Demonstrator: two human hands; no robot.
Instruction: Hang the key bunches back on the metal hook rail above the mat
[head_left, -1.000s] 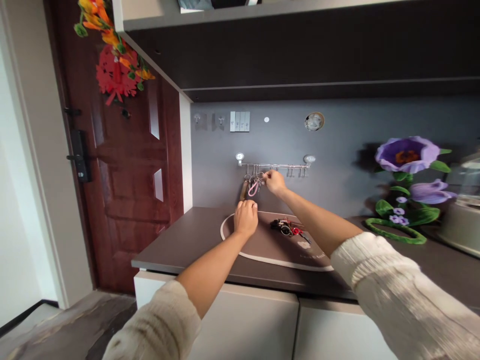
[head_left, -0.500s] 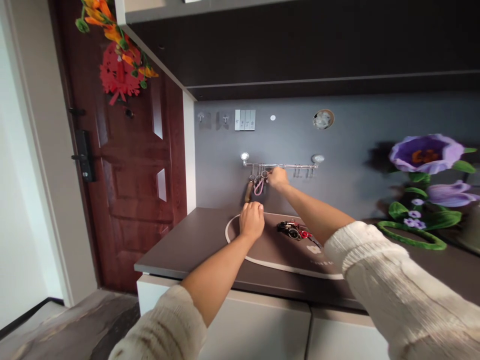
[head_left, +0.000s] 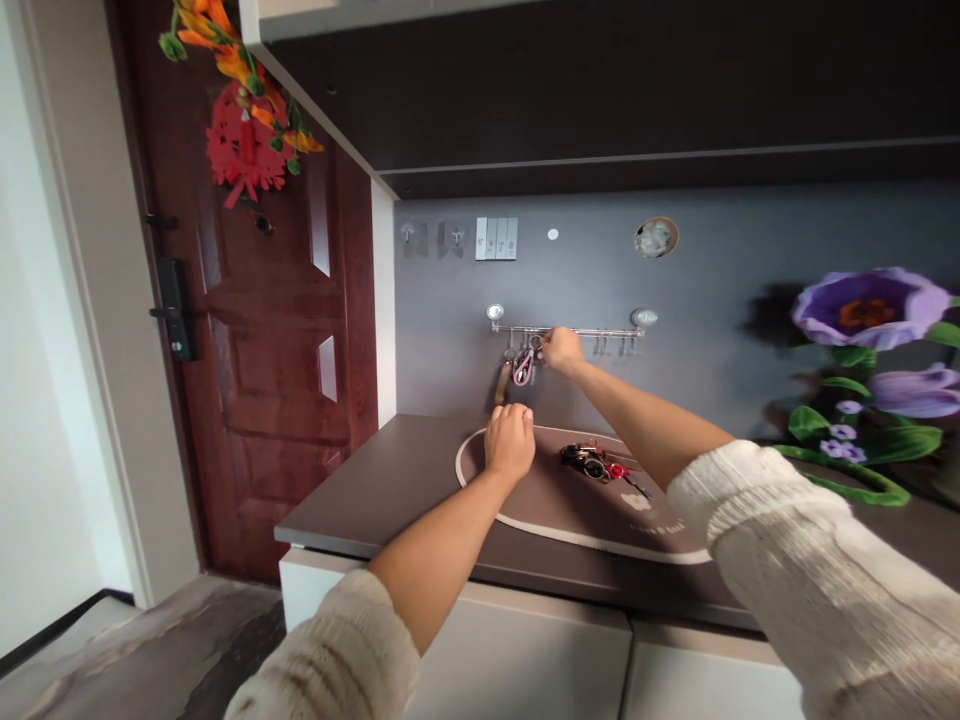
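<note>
Up at the hook rail on the wall, a pink-looped key bunch is pinched by the right hand right at a hook; whether it's fully hung can't be told. A brown-tagged key is already hung just beside it. The left hand is curled into a fist on the mat on the table, anything inside it hidden. A dark key bunch is left lying on the mat, so it's judged roughly halfway done.

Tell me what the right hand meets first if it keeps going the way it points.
The hanging keys on the hook rail; the right hand seems to touch them at its fingertips. Depth is unclear.
</note>
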